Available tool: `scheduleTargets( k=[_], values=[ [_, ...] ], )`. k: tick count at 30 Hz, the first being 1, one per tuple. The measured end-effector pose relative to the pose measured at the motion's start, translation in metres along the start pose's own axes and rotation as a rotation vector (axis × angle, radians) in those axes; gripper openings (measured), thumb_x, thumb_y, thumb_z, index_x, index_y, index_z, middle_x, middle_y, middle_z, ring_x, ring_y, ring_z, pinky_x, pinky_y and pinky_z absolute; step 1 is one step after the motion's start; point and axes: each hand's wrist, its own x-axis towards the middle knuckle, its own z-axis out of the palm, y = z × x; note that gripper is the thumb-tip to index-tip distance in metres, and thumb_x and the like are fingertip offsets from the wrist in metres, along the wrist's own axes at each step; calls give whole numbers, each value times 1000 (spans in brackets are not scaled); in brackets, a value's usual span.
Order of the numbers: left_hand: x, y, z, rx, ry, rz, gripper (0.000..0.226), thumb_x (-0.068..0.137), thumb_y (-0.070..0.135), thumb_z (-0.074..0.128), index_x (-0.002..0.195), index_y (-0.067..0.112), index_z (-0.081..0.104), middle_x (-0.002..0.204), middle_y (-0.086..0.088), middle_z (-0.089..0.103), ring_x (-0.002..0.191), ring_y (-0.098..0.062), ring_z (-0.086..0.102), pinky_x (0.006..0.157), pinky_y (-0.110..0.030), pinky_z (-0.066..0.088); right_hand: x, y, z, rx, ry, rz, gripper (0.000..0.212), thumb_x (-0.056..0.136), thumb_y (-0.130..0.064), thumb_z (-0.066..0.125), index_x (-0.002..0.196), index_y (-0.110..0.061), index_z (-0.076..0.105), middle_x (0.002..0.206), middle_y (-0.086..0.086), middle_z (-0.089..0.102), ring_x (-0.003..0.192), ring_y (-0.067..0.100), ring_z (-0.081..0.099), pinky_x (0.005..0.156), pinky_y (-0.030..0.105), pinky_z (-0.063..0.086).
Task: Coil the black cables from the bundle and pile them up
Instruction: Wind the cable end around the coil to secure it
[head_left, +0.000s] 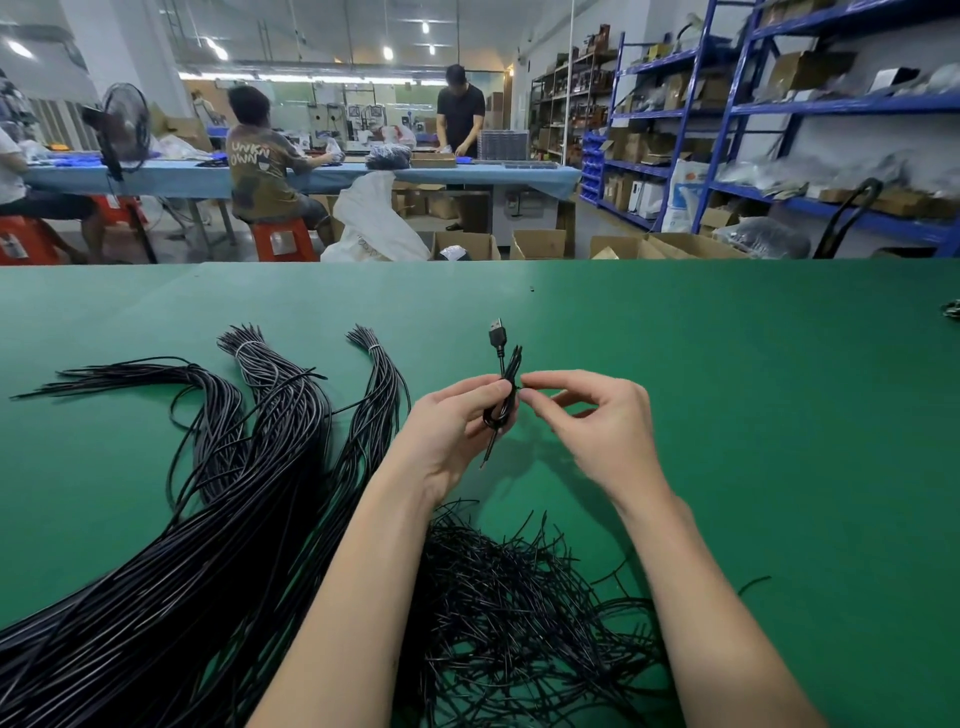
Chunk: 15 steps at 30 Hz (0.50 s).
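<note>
Black coiled cable (503, 402) gripped in left hand (451, 427); right hand (597, 423) pinches its twist tie (521, 387).

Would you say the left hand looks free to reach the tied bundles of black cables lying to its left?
Probably not yet: the left hand grips the coiled cable that the right hand is pinching. The bundles lie close beside it on the green table, with nothing between.

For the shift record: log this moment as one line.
step: tying coil | left hand: grips coiled cable, USB plug up | right hand: fingers pinch tie at coil | bundles: on green table, left
</note>
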Motion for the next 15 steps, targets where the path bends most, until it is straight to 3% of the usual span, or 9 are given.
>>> scheduleTargets(
  k=[2,6,9,12,15],
  values=[
    [0,-2,-1,8,-8,-18,20,84,1,72,103,-1,68,83,-14,73,70,-19,70,64,-24,57,0,2,1,-61,29,-36,13,82,-28,84,93,-34,82,86,-28,74,73,4,69,56,11,47],
    [1,-2,-2,60,-22,-22,19,84,8,74,102,6,70,83,-9,73,73,-15,70,65,-26,54,0,1,4,-105,72,-84,11,84,-25,83,95,-28,83,91,-21,76,74,4,69,58,16,51],
    [1,-2,-2,158,0,40,14,85,13,75,99,14,73,79,0,74,76,-12,67,72,-27,48,0,-4,6,-61,65,-23,5,86,-23,81,88,-27,83,80,-23,75,69,3,67,57,15,49],
    [0,-3,-2,320,55,192,8,86,14,76,91,19,73,74,9,73,75,-6,65,73,-21,47,6,-11,4,113,-65,247,6,87,-18,80,82,-21,82,73,-12,76,59,2,63,56,14,51],
    [-2,-4,1,441,40,339,10,86,9,76,87,18,72,71,9,74,69,4,67,62,-9,47,12,-18,-4,507,-228,686,7,86,-10,79,79,-9,80,77,6,77,54,3,59,54,14,52]
  ],
)
